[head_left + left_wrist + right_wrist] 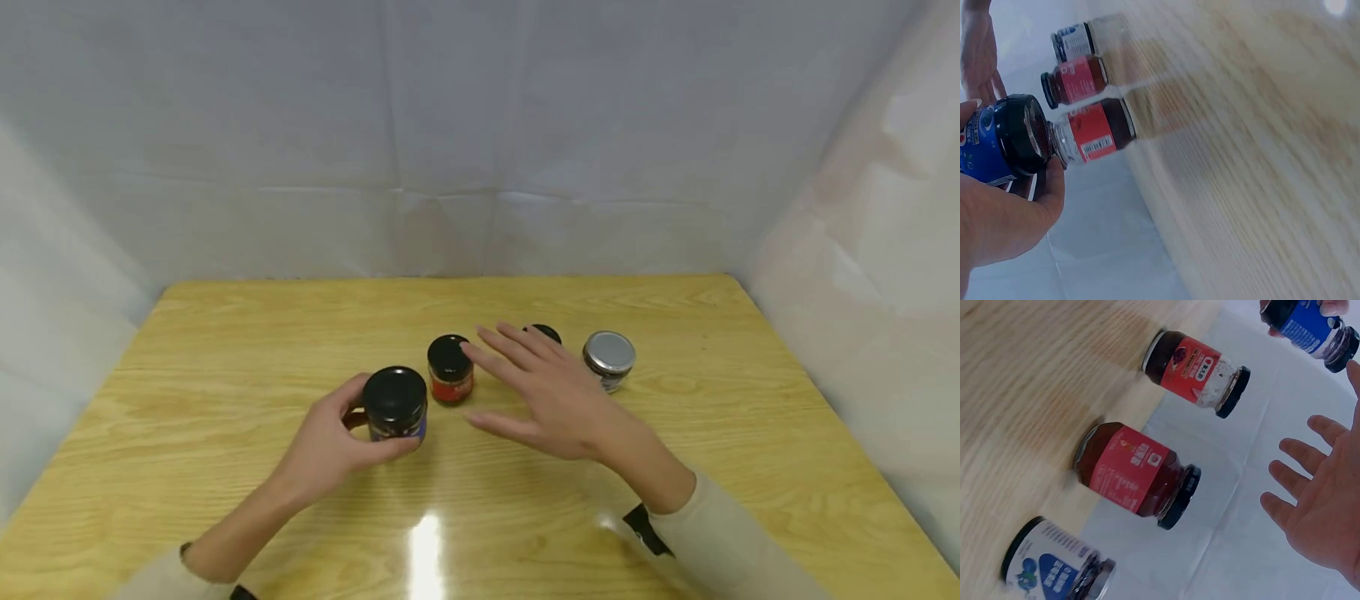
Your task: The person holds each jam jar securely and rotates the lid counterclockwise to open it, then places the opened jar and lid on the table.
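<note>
My left hand (326,446) grips a blue-labelled jar (395,404) with a black lid, fingers behind it and thumb across its front. In the right wrist view that blue-labelled jar (1307,328) is held up off the table. My right hand (558,396) is spread with fingers apart and holds nothing. It hovers over the table near a red-labelled jar (452,371) with a black lid. Partly hidden behind its fingers stands a second black-lidded jar (546,332), whose label is pinkish red in the right wrist view.
A jar with a silver lid (610,354) and a white and blue blueberry label stands at the right end of the row. The wooden table (225,358) reflects light near its front. Pale sheeting (480,150) hangs behind and at both sides.
</note>
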`<state>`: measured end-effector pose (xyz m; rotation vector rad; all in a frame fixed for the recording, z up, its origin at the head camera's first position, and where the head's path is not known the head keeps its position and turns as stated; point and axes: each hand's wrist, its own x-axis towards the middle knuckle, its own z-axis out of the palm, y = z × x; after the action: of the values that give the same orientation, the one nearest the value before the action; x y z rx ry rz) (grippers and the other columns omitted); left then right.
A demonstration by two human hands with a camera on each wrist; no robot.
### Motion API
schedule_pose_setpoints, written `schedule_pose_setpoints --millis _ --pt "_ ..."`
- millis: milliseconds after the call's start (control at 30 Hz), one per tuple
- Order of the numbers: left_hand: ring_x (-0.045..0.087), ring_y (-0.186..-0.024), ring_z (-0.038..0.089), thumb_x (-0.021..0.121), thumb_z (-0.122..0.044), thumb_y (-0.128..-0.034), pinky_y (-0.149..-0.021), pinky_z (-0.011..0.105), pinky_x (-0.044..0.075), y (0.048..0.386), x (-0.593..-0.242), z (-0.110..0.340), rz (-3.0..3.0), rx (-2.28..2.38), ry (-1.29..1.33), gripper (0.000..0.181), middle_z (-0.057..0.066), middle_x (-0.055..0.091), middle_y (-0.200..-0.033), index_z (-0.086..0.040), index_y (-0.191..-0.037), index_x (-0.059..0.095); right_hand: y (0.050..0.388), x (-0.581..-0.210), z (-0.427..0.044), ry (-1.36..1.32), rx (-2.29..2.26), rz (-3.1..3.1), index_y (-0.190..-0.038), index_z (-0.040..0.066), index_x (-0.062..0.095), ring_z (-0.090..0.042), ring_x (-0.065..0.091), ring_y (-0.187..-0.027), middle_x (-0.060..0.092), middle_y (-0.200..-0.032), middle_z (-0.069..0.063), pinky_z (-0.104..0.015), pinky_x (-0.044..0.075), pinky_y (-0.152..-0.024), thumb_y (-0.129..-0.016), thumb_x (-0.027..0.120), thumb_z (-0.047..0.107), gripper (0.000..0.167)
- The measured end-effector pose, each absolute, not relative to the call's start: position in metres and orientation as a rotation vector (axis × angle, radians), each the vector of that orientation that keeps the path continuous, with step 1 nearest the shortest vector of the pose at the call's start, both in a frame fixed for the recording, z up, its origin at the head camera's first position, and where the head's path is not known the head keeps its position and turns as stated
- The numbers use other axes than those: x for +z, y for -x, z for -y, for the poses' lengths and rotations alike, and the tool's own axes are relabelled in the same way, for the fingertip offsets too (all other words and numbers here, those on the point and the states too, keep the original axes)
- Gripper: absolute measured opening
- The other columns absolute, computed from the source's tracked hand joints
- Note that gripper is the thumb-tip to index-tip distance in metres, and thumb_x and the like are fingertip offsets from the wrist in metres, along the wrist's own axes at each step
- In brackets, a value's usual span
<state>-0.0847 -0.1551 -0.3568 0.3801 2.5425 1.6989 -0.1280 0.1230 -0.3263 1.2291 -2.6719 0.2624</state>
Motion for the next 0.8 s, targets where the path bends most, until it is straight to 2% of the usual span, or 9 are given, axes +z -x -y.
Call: schedule_pose_setpoints --millis 233,467,667,800 --pt "0.058 -0.104 0.015 0.087 -0.021 -0.0685 -0.087 0.036 0.05 0.08 -0.362 0.147 -2.532 1.714 -0.473 0.057 -0.006 0.063 -0.11 -0.019 -0.119 0.061 0.12 -0.333 -0.136 -1.205 0.29 2.691 -0.153 0.027 0.02 -0.019 0.014 -0.143 0.018 -0.157 0.004 -0.043 0.015 -0.113 -0.095 0.036 0.063 0.071" --pt "0.061 -0.099 0.016 0.088 -0.021 -0.067 -0.083 0.033 0.052 0.076 -0.366 0.138 -2.489 1.729 -0.481 0.057 -0.005 0.064 -0.108 -0.021 -0.117 0.062 0.112 -0.34 -0.149 -1.18 0.349 2.681 -0.153 0.026 0.024 -0.023 0.023 -0.14 0.026 -0.154 0.002 -0.045 0.02 -0.111 -0.095 0.04 0.06 0.069" --pt "0.063 -0.094 0.017 0.088 -0.022 -0.0661 -0.082 0.033 0.052 0.073 -0.37 0.132 -2.459 1.706 -0.489 0.058 -0.003 0.065 -0.107 -0.021 -0.118 0.061 0.106 -0.346 -0.155 -1.162 0.397 2.676 -0.151 0.021 0.03 -0.025 0.027 -0.138 0.027 -0.154 0.002 -0.048 0.025 -0.109 -0.096 0.042 0.057 0.067" --pt "0.064 -0.091 0.016 0.088 -0.022 -0.0654 -0.081 0.034 0.052 0.071 -0.371 0.128 -2.472 1.664 -0.482 0.058 -0.004 0.065 -0.105 -0.022 -0.117 0.061 0.101 -0.348 -0.158 -1.149 0.452 2.711 -0.151 0.021 0.029 -0.026 0.029 -0.138 0.027 -0.154 0.002 -0.048 0.026 -0.108 -0.097 0.042 0.055 0.065"
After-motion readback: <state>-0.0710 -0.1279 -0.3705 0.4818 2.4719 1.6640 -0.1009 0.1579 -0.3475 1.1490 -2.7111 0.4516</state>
